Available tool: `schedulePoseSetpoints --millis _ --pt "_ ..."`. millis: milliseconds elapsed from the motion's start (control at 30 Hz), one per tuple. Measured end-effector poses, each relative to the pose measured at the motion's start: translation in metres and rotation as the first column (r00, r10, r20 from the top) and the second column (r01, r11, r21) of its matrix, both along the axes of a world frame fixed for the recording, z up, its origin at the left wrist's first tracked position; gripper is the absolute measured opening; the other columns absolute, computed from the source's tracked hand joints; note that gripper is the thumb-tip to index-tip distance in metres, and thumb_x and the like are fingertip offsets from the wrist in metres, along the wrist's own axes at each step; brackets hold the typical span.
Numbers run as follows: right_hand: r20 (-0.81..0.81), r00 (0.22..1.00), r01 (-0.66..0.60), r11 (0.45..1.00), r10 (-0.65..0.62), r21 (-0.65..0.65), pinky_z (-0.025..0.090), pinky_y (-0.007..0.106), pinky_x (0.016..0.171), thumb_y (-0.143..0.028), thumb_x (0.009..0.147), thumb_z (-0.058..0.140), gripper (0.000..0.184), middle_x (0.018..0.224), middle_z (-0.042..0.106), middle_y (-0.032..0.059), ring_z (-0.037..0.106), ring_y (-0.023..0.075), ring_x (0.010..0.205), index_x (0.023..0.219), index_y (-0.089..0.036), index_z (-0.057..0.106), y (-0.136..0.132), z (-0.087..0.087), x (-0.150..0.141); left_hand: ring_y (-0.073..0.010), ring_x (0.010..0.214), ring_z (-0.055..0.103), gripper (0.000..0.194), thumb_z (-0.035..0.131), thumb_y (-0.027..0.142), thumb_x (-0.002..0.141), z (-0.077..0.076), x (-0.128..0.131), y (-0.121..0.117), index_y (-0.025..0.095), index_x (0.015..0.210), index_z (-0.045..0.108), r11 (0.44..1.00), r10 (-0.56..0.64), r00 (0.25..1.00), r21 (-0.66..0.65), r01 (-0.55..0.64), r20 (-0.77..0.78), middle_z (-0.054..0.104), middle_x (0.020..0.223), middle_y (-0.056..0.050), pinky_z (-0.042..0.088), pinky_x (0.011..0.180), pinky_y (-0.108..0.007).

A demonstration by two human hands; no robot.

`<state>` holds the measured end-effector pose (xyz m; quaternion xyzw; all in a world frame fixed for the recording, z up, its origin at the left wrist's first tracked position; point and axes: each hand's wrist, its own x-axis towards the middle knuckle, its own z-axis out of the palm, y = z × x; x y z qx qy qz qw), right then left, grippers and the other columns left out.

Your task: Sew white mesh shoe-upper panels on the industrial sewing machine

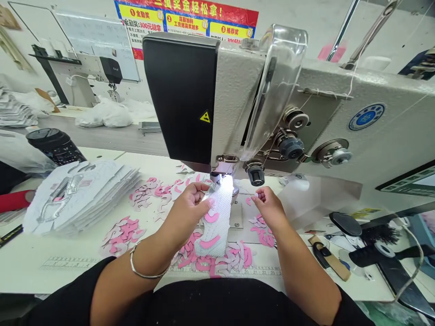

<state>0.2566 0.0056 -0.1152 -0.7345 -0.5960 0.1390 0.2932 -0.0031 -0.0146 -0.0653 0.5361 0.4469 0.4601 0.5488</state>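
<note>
My left hand (192,203) is closed on a white mesh shoe piece (216,222) with pink curved patches, holding it under the presser foot (222,179) of the sewing machine (272,104). My right hand (268,203) pinches a small pink patch (258,195) just right of the needle area. The lamp under the machine head lights the top of the mesh piece.
Loose pink patches (124,231) lie scattered over the white table (50,262), left and front. A stack of white mesh pieces (81,194) sits at the left. Scissors and black tools (340,244) lie at the right. A second sewing machine (84,72) stands at the back left.
</note>
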Motion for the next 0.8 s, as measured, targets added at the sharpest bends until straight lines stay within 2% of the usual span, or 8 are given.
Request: schedulePoseSetpoints --millis 67,100,167,233,333,500,667,800 --pt "-0.003 1.000 -0.026 0.985 0.027 0.170 0.050 0.032 0.072 -0.035 0.092 0.054 0.011 0.094 0.064 0.0019 0.061 0.0185 0.083 0.094 -0.025 0.056 -0.017 0.016 -0.012 -0.0154 0.073 0.062 0.035 0.063 0.032 0.085 0.000 0.001 -0.001 0.025 0.116 0.051 1.000 0.006 0.999 0.013 -0.006 -0.049 0.065 0.089 -0.001 0.048 0.063 -0.028" --pt "0.033 0.995 -0.100 0.912 0.094 0.398 0.050 0.033 0.075 -0.031 0.091 0.057 0.008 0.092 0.063 0.0026 0.060 0.0188 0.083 0.089 -0.024 0.058 -0.024 0.024 -0.020 -0.0146 0.070 0.061 0.033 0.062 0.032 0.086 0.000 0.001 -0.002 0.025 0.116 0.050 1.000 0.016 0.996 0.026 -0.014 -0.084 0.064 0.086 0.000 0.047 0.062 -0.027" --pt "0.179 0.964 -0.263 0.644 0.195 0.718 0.050 0.034 0.078 -0.022 0.092 0.058 0.005 0.086 0.063 0.0022 0.059 0.0186 0.085 0.091 -0.024 0.062 -0.035 0.038 -0.040 -0.0127 0.063 0.057 0.032 0.061 0.031 0.087 0.001 0.002 -0.003 0.026 0.116 0.049 0.998 0.033 0.990 0.062 -0.025 -0.140 0.060 0.078 0.003 0.044 0.059 -0.025" --pt "0.315 0.917 -0.399 0.513 0.247 0.760 0.051 0.033 0.078 -0.013 0.092 0.057 0.013 0.089 0.064 0.0046 0.059 0.0188 0.088 0.097 -0.022 0.065 -0.038 0.047 -0.061 -0.0112 0.058 0.052 0.032 0.062 0.030 0.086 0.001 0.004 -0.005 0.025 0.115 0.047 0.994 0.045 0.986 0.103 -0.028 -0.162 0.054 0.071 0.006 0.041 0.056 -0.024" --pt "0.452 0.850 -0.521 0.556 0.270 0.647 0.051 0.035 0.080 -0.014 0.093 0.056 0.014 0.090 0.065 0.0052 0.059 0.0191 0.087 0.094 -0.021 0.068 -0.035 0.049 -0.083 -0.0103 0.056 0.046 0.035 0.063 0.031 0.084 -0.002 0.003 -0.007 0.024 0.115 0.047 0.992 0.046 0.989 0.124 -0.028 -0.143 0.049 0.068 0.007 0.036 0.053 -0.022" --pt "0.415 0.834 -0.550 0.619 0.364 0.561 0.049 0.038 0.091 -0.024 0.098 0.053 0.017 0.099 0.066 0.0051 0.058 0.0193 0.097 0.108 -0.024 0.067 -0.035 0.040 -0.087 -0.0102 0.057 0.044 0.036 0.065 0.035 0.083 -0.004 0.000 -0.009 0.023 0.113 0.050 0.999 0.006 0.996 0.047 -0.002 -0.091 0.050 0.069 0.006 0.035 0.052 -0.021" --pt "0.357 0.887 -0.454 0.697 0.294 0.554 0.049 0.044 0.092 -0.022 0.097 0.052 0.025 0.108 0.060 0.0091 0.055 0.0236 0.103 0.121 -0.024 0.059 -0.035 0.035 -0.086 -0.0138 0.068 0.052 0.029 0.068 0.042 0.080 -0.001 0.002 -0.006 0.020 0.097 0.062 0.998 -0.050 0.994 0.033 0.054 -0.096 0.061 0.077 0.000 0.042 0.061 -0.025" --pt "0.283 0.931 -0.353 0.765 0.230 0.539 0.049 0.047 0.092 -0.028 0.094 0.058 0.021 0.109 0.055 0.0106 0.053 0.0270 0.106 0.115 -0.024 0.060 -0.035 0.035 -0.089 -0.0159 0.072 0.055 0.030 0.066 0.047 0.083 -0.003 0.003 -0.004 0.020 0.094 0.067 0.997 -0.056 0.987 0.041 0.063 -0.149 0.064 0.082 -0.002 0.044 0.064 -0.028"
